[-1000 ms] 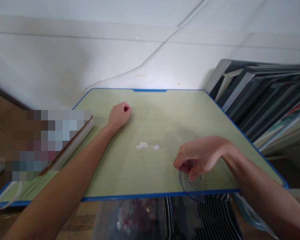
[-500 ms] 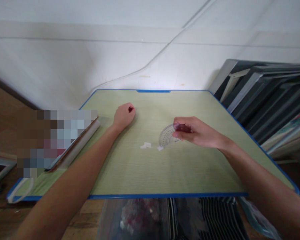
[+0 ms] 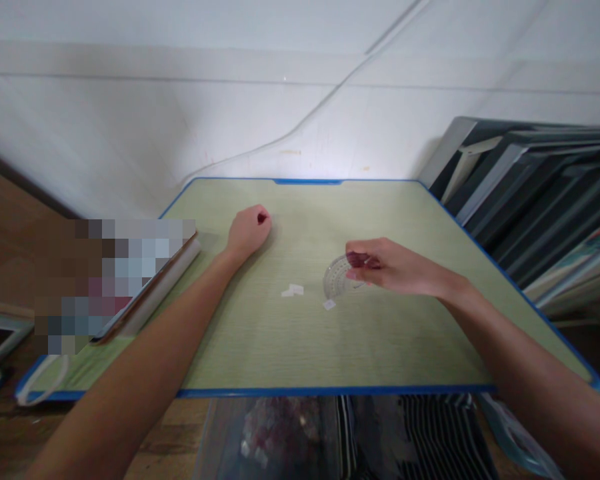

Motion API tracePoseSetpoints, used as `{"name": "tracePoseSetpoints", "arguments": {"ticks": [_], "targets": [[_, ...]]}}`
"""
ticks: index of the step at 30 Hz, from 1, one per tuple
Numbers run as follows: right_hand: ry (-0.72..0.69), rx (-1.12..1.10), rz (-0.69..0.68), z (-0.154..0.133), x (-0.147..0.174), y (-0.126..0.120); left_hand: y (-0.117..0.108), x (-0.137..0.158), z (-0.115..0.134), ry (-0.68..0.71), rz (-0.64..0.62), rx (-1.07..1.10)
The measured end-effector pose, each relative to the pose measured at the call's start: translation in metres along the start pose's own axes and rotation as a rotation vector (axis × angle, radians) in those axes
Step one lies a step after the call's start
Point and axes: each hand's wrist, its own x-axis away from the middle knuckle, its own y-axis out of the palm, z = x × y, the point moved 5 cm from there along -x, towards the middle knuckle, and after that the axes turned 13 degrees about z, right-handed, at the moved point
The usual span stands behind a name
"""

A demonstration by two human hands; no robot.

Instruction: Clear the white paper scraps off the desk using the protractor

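Note:
My right hand [image 3: 375,265] pinches a clear plastic protractor [image 3: 335,279] by its right part, thumb below and fingers above. The curved edge faces left, and the fingers cover part of the scale. Just below its lower left end lies a small white paper scrap [image 3: 329,305]; I cannot tell whether the two touch. Farther left are more white paper scraps [image 3: 294,290], partly overlapping. My left hand [image 3: 250,228] rests on the tabletop as a loose fist, with nothing visible inside the curl of its fingers.
Everything lies on a pale green table [image 3: 260,347] with a blue rim. A blurred-out, propped item [image 3: 145,267] stands at its left. Dark framed panels [image 3: 540,173] lean at the right. A cable [image 3: 310,123] runs along the white wall [image 3: 180,113] behind.
My right hand and the protractor have shifted slightly; the protractor's visible part is smaller. The single scrap by it has moved a little right and nearer me. My left hand stays put.

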Motion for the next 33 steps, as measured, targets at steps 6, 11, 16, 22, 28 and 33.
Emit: {"name": "tracePoseSetpoints", "arguments": {"ticks": [6, 11, 16, 22, 28, 33], "targets": [[-0.028, 0.019, -0.233, -0.006, 0.009, -0.003, 0.002, -0.001, -0.002, -0.002, 0.006, 0.005], [-0.004, -0.039, -0.421, -0.011, 0.018, 0.005, 0.003, -0.001, -0.002, 0.005, 0.000, 0.000], [0.009, -0.076, -0.555, -0.009, 0.023, 0.014, 0.002, -0.001, -0.002, -0.001, -0.004, 0.007], [0.055, -0.148, -0.664, -0.007, 0.026, 0.022, 0.002, -0.001, -0.002, -0.004, -0.006, 0.007], [0.071, -0.179, -0.722, -0.008, 0.027, 0.027, 0.000, -0.001, -0.001, -0.001, -0.007, -0.002], [0.057, -0.178, -0.719, -0.009, 0.028, 0.026, 0.001, -0.001, -0.002, 0.000, -0.004, 0.003]]}}
